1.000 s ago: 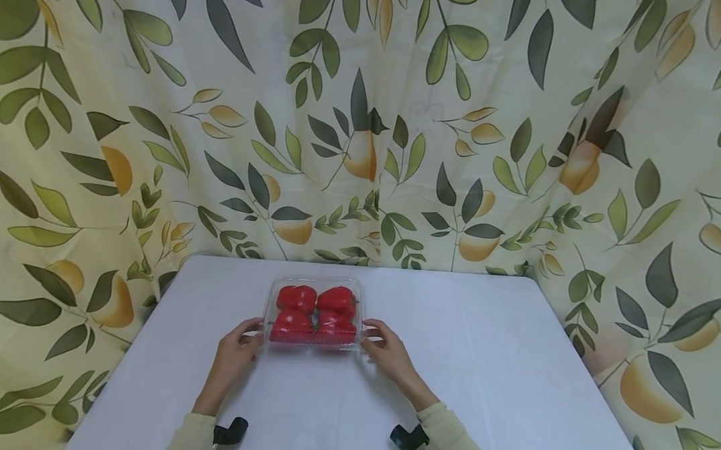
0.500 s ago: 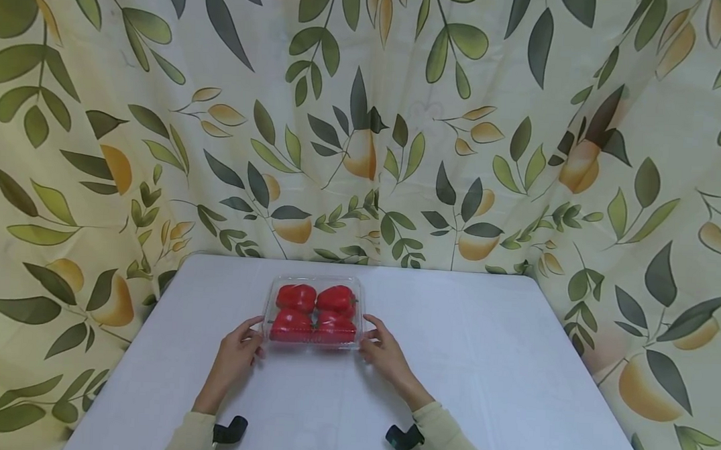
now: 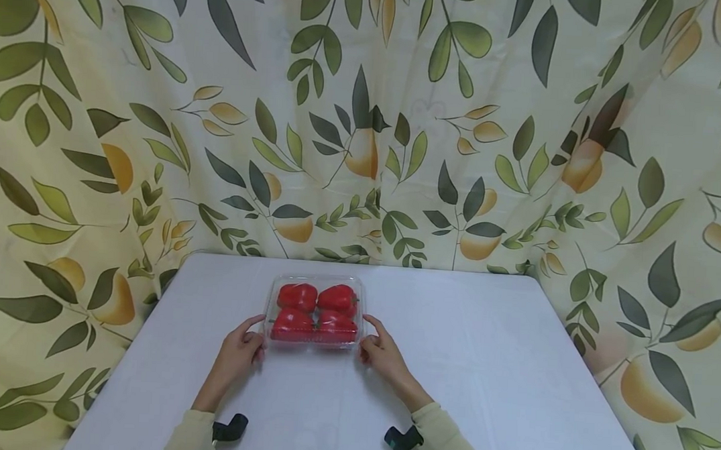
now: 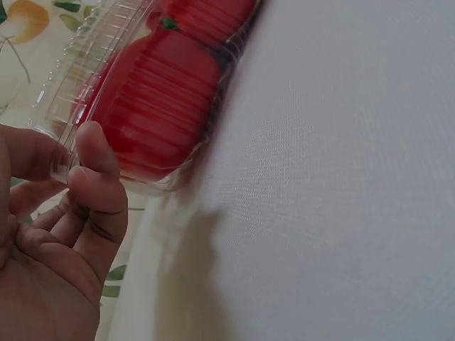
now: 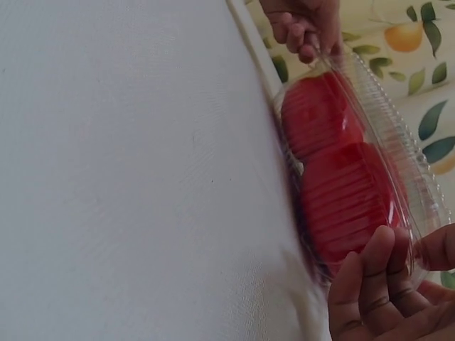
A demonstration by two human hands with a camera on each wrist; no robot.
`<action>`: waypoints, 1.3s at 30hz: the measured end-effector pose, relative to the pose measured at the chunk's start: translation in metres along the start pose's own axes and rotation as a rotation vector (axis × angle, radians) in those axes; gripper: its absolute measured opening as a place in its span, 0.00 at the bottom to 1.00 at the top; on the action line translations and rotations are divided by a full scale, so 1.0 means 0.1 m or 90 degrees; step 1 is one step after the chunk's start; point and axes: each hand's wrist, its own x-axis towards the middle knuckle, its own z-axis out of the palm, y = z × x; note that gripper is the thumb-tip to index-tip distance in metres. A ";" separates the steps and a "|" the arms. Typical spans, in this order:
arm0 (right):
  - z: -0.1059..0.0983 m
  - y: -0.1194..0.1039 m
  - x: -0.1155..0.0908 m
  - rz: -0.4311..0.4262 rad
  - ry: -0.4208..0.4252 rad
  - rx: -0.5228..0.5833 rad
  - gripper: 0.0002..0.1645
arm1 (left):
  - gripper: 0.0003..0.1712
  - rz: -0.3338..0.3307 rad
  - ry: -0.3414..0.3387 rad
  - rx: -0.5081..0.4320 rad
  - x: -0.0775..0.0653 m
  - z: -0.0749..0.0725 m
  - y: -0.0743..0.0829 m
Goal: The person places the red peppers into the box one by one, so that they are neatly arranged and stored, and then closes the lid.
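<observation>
A clear plastic container (image 3: 318, 281) with its lid on lies on the white table, holding several red bell peppers (image 3: 297, 295). My left hand (image 3: 237, 350) is at its near left corner. In the left wrist view, the thumb and fingers of that hand (image 4: 64, 241) pinch the container's rim (image 4: 71, 153). At the near right corner is my right hand (image 3: 386, 357), index finger along the side. The right wrist view has this hand (image 5: 387, 298) pinching the rim between thumb and fingers. The far sides of the peppers are hidden.
The white table (image 3: 475, 364) extends to both sides and in front of the container. A leaf-and-fruit patterned curtain (image 3: 365, 118) hangs behind and beside it. Black wrist devices (image 3: 404, 440) sit at both sleeves.
My right hand has shifted slightly left, and the fingers of both hands have curled in closer at the container's corners. The container has stayed in about the same place.
</observation>
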 end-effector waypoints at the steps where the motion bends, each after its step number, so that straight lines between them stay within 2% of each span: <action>1: 0.00 0.04 0.02 0.003 0.000 0.010 0.33 | 0.25 0.000 -0.004 0.002 0.00 0.00 0.00; 7: 0.02 0.26 0.14 0.025 -0.008 0.055 0.34 | 0.25 0.014 -0.001 0.014 -0.01 0.00 0.02; 17: 0.03 0.28 0.16 0.010 -0.020 0.071 0.35 | 0.25 0.008 0.009 0.019 -0.01 0.01 0.05; 23: 0.05 0.29 0.18 0.012 -0.005 0.088 0.36 | 0.25 0.000 0.011 0.022 0.02 0.00 0.07; 31: 0.06 0.29 0.17 0.010 0.009 0.086 0.35 | 0.25 -0.007 0.017 0.016 0.07 0.00 0.04; 39: 0.06 0.31 0.16 0.018 0.016 0.071 0.35 | 0.25 -0.015 0.021 0.007 0.04 0.02 0.04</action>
